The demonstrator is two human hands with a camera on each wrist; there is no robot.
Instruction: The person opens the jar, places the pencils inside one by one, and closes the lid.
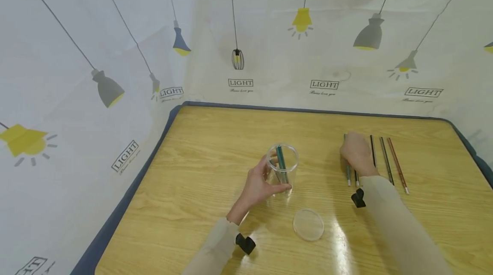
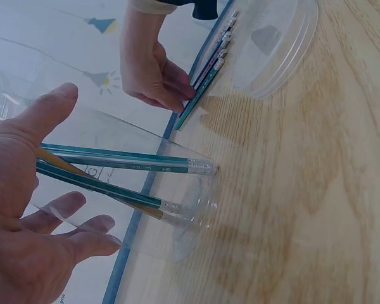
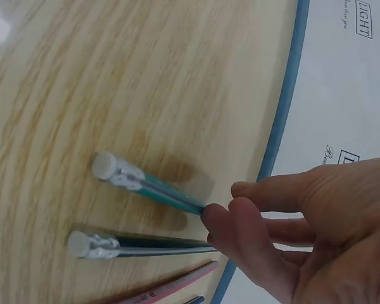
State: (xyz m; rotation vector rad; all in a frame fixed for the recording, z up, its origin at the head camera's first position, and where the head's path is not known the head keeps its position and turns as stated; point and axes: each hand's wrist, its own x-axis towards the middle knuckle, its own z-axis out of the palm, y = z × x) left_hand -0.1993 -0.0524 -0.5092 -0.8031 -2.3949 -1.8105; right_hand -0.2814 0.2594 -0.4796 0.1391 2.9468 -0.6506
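My left hand (image 1: 259, 185) holds a clear plastic jar (image 1: 294, 172), thumb on one side and fingers on the other. Several pencils (image 2: 120, 158), green ones and a yellowish one, stand inside, their eraser ends at the bottom. At the right, my right hand (image 1: 356, 150) is over the left end of a row of pencils. Its curled fingers (image 3: 215, 221) pinch a green pencil (image 3: 161, 193) away from the eraser end; the far part is hidden behind them. A dark pencil (image 3: 158, 247) lies close beside it.
More pencils lie to the right, among them a dark green pencil (image 1: 387, 161) and a reddish pencil (image 1: 398, 163). A round clear lid (image 1: 308, 225) rests on the wooden table (image 1: 192, 159) between the arms. Lamp-printed sheeting (image 1: 269, 65) rises behind the table.
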